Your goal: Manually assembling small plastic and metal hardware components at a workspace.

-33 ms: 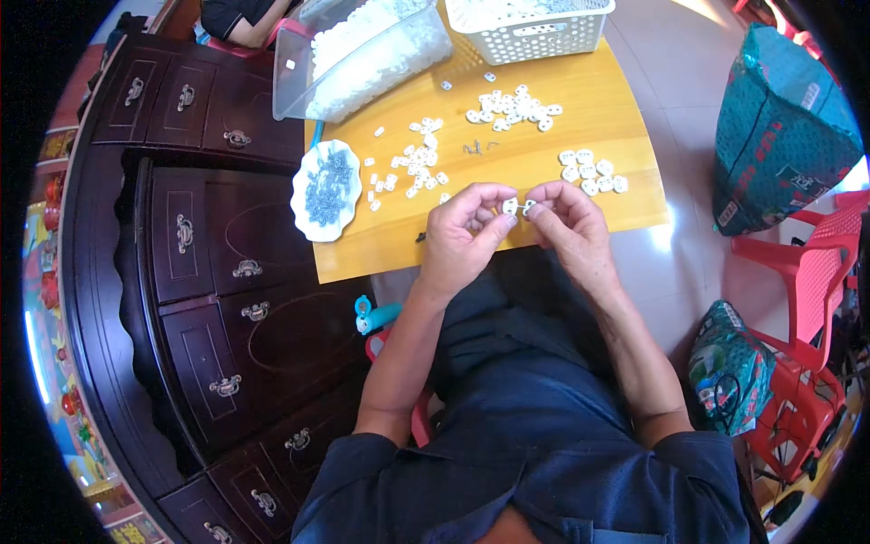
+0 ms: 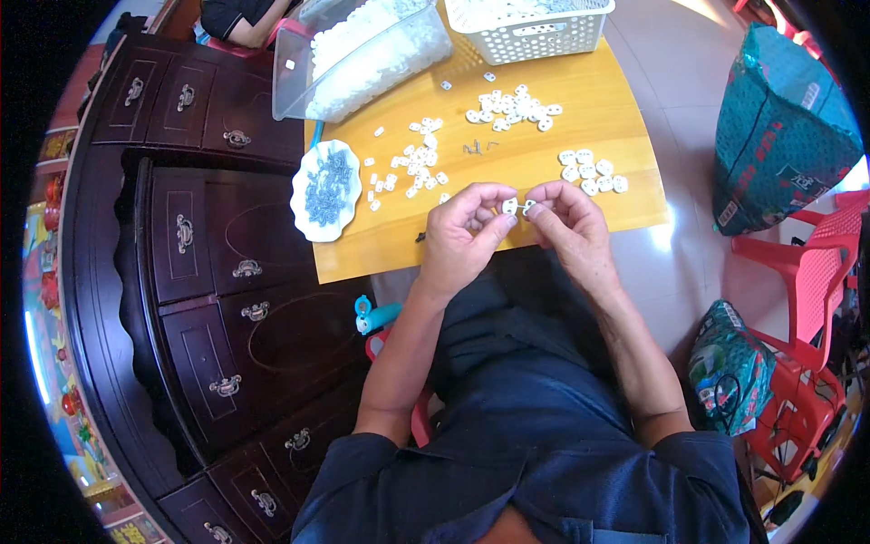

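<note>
At the near edge of the wooden table [image 2: 544,95], my left hand [image 2: 460,238] pinches a small white plastic piece [image 2: 509,207] between thumb and fingertips. Close beside it, my right hand [image 2: 573,227] grips a second small white piece [image 2: 529,208]. The two pieces almost meet, and I cannot tell whether they are joined. Beyond my hands lie a few small dark metal bits [image 2: 475,148]. A group of white oval pieces [image 2: 594,170] is to the right, a larger heap of similar pieces [image 2: 515,109] farther back, and smaller white pieces [image 2: 419,161] are scattered on the left.
A scalloped white dish [image 2: 302,218] of small grey parts stands at the table's left edge. Behind are a clear bin [image 2: 294,77] of white pieces and a perforated basket [image 2: 535,43]. Dark drawers [image 2: 181,227] flank the left; a green bag [image 2: 770,136] and red chair [image 2: 816,263] stand right.
</note>
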Demonstrator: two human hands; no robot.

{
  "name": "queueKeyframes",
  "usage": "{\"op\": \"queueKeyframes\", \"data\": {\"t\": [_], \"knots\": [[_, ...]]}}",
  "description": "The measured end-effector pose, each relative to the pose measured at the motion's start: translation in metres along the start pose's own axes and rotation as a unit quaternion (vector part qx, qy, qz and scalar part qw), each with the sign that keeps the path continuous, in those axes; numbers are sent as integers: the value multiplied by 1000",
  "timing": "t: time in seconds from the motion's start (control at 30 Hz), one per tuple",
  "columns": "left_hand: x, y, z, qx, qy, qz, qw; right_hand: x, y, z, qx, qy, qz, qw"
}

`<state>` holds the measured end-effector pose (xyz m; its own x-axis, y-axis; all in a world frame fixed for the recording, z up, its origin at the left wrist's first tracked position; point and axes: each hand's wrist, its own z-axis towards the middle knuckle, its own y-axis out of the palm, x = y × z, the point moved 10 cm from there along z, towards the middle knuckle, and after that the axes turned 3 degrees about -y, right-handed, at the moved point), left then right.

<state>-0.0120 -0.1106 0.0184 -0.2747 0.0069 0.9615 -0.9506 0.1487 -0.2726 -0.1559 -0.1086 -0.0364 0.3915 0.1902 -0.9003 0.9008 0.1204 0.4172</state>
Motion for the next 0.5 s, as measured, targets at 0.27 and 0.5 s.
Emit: {"op": "queueKeyframes", "data": {"t": [0.27,0.5], "knots": [[-5,0,-1,4,-3,-8,1000,5,2,0,-15,11,7,1000],[-1,3,1,-8,2,24,1000,8,5,0,-27,20,6,999]]}}
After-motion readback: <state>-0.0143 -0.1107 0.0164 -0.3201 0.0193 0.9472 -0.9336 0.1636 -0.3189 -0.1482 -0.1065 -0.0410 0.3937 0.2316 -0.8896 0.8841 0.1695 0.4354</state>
